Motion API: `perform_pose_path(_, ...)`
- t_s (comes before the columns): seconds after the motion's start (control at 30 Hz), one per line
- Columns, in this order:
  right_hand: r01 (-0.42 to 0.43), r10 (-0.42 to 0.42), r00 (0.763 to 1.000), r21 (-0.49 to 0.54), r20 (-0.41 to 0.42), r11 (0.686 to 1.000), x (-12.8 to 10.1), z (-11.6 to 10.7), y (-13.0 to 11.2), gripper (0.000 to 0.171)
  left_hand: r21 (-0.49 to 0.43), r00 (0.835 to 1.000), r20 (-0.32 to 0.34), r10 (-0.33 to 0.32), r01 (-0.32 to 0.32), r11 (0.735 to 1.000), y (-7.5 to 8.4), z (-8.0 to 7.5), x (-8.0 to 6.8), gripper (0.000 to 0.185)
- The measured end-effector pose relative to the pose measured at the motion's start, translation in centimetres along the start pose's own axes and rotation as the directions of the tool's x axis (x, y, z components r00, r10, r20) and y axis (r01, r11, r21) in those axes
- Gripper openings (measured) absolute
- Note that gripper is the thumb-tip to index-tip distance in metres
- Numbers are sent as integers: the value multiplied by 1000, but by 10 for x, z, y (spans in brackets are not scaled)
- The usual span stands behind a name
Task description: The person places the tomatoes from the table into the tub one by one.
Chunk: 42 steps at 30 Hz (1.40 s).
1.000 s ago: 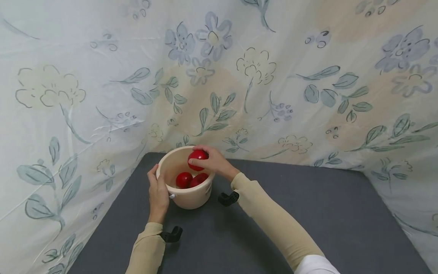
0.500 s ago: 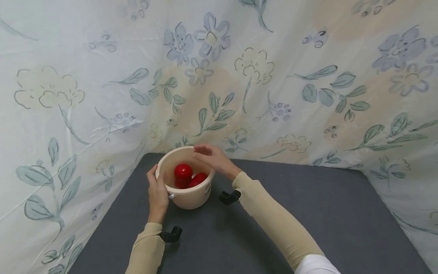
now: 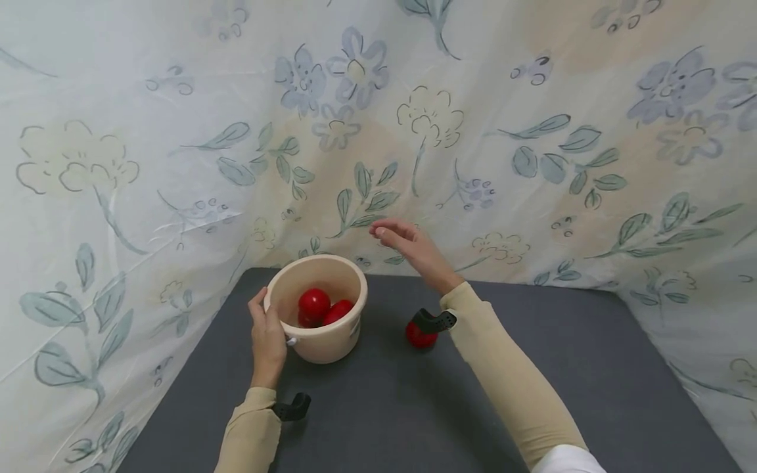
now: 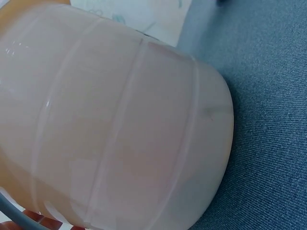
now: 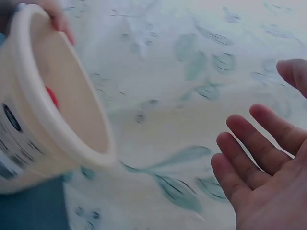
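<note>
Right hand [image 3: 414, 249] is held in the air with fingers spread and relaxed, holding nothing, above the far edge of the grey table [image 3: 532, 394], close to the flowered cloth backdrop [image 3: 532, 131]. From this hand the cream bucket [image 3: 319, 341] lies at about eight o'clock, near but apart; a loose red ball [image 3: 418, 336] lies at six o'clock, below the right wrist and partly hidden by its black camera mount. The bucket stands upright, mouth up, with red balls [image 3: 319, 307] seen inside it. Left hand [image 3: 267, 338] is wrapped against the bucket's nine o'clock wall, thumb at the rim, and is the nearer hand to it. Bare table surface extends toward four o'clock; cloth closes in at twelve and nine.
</note>
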State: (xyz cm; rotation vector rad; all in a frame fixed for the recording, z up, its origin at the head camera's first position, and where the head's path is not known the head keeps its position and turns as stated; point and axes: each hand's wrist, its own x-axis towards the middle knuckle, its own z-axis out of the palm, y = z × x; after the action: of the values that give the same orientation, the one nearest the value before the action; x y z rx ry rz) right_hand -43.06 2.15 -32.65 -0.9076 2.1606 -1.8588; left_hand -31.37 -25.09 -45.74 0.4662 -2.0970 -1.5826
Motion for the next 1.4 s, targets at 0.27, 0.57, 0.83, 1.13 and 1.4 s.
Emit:
perform_pose_path(0.27, 29, -29, 996, -1, -81, 1000, -20, -40, 2, 43, 4, 1000, -1, -3, 3, 1000, -2, -1, -2, 53)
perform_pose_path(0.57, -34, 36, 994, 18, -99, 999, -51, -60, 27, 49, 6, 1000, -8, 6, -6, 1000, 1, -2, -2, 53)
perform_pose_path(0.83, -67, 74, 994, 83, -82, 994, -71, -59, 68, 54, 1, 1000, -9, 21, -21, 1000, 1, -2, -2, 52)
perform_pose_path(1.13, -157, 161, 986, 95, -36, 983, -88, -48, 113, 50, 2, 1000, -1, 22, -22, 1000, 2, -1, -2, 52)
perform_pose_path(1.4, -224, 229, 973, 136, -20, 965, -98, -39, 144, 55, 2, 1000, -4, 21, -21, 1000, 1, 1, -2, 53)
